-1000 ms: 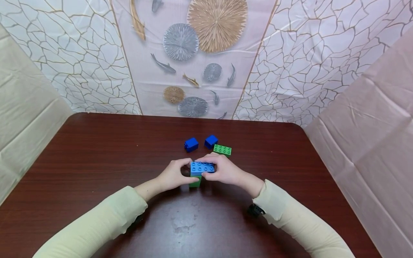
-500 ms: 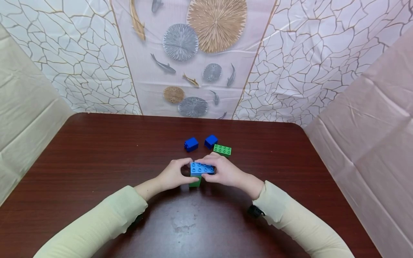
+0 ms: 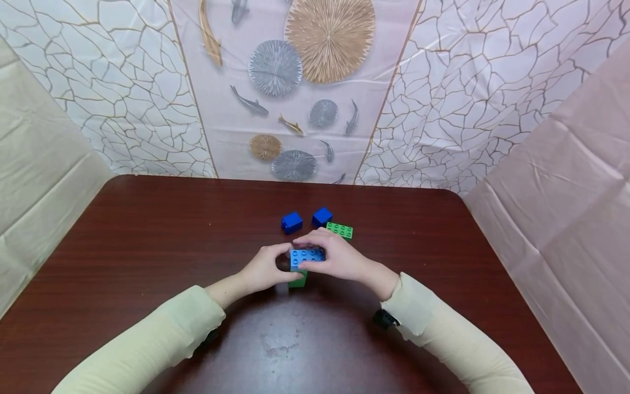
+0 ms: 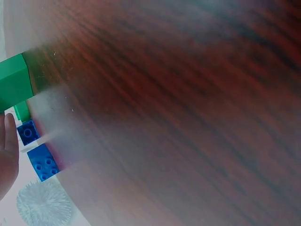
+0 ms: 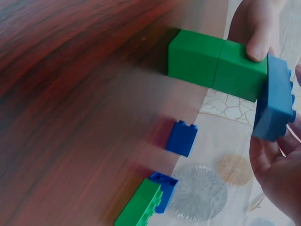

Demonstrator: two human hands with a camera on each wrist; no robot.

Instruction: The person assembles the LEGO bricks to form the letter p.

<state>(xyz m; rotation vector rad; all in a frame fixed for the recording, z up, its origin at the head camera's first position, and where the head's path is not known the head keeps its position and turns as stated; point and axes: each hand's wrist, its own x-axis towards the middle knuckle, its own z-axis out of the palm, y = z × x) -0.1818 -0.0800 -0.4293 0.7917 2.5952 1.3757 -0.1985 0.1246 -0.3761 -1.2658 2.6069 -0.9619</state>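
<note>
Two green bricks (image 5: pixel 195 59) are stacked upright on the table, with a light blue brick (image 3: pixel 301 255) across the top, overhanging to the right. My left hand (image 3: pixel 264 268) pinches the upper green brick (image 5: pixel 240 70) between thumb and fingers. Around the light blue brick curves my right hand (image 3: pixel 342 260), its fingers behind and its thumb across the front studs. In the right wrist view the thumb stands a little off the studs, while the other fingertips lie close beside the lower end. Only a green brick (image 4: pixel 14 82) of the stack shows in the left wrist view.
Behind the hands lie two dark blue bricks, one at left (image 3: pixel 292 222) and one at right (image 3: pixel 322 217). A flat green brick (image 3: pixel 340 230) touches the right one. The brown table (image 3: pixel 162 230) ends at a patterned wall cloth (image 3: pixel 236 158).
My right hand has risen slightly and shifted left over the light blue brick, its fingers loosening from the brick's sides. The left hand has stayed on the green stack.
</note>
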